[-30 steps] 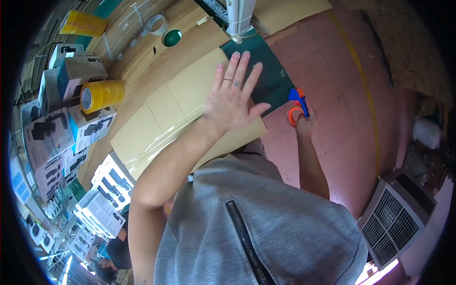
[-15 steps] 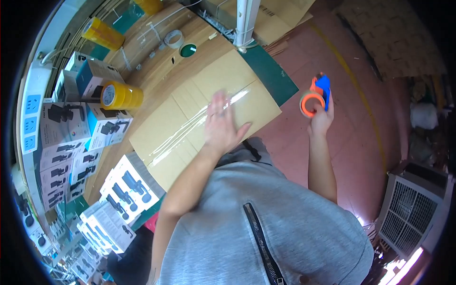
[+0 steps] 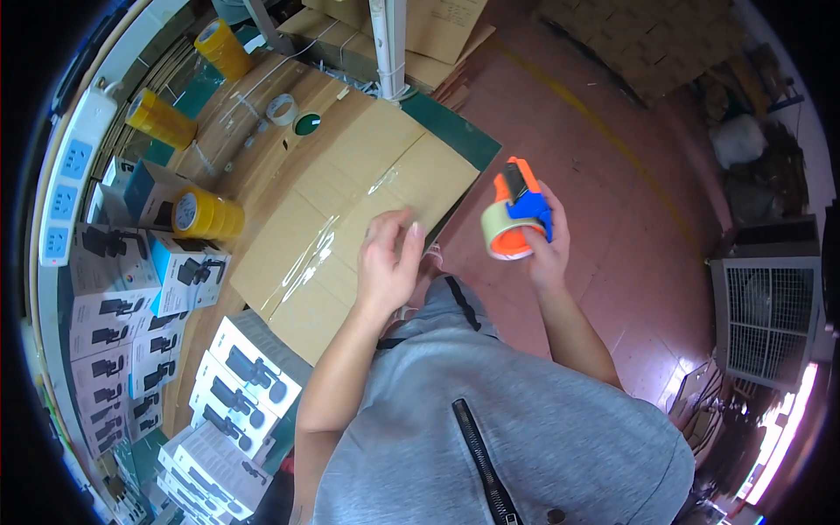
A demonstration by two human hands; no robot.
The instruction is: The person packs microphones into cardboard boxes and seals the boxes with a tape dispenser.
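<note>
On the wooden bench lies a flat brown cardboard box (image 3: pixel 372 149), with shiny clear tape (image 3: pixel 306 262) running along its middle seam. My left hand (image 3: pixel 385 271) is raised at the box's near edge, fingers loosely bent and thumb apart, holding nothing; whether it touches the cardboard I cannot tell. Out to the right, over the floor, my right hand (image 3: pixel 549 254) grips an orange and blue tape dispenser (image 3: pixel 522 203) loaded with a roll of tape. The dispenser is apart from the box.
Yellow tape rolls (image 3: pixel 208 215) and a pale tape roll (image 3: pixel 282 109) stand along the bench's far left side. Stacked product boxes (image 3: pixel 109 297) and more white boxes (image 3: pixel 241 385) line the left. A white post (image 3: pixel 388 52) rises at the bench's far corner.
My left hand has lifted off the taped seam and drawn back toward me. My right hand has brought the tape dispenser leftward, nearer the box. The view has shifted.
</note>
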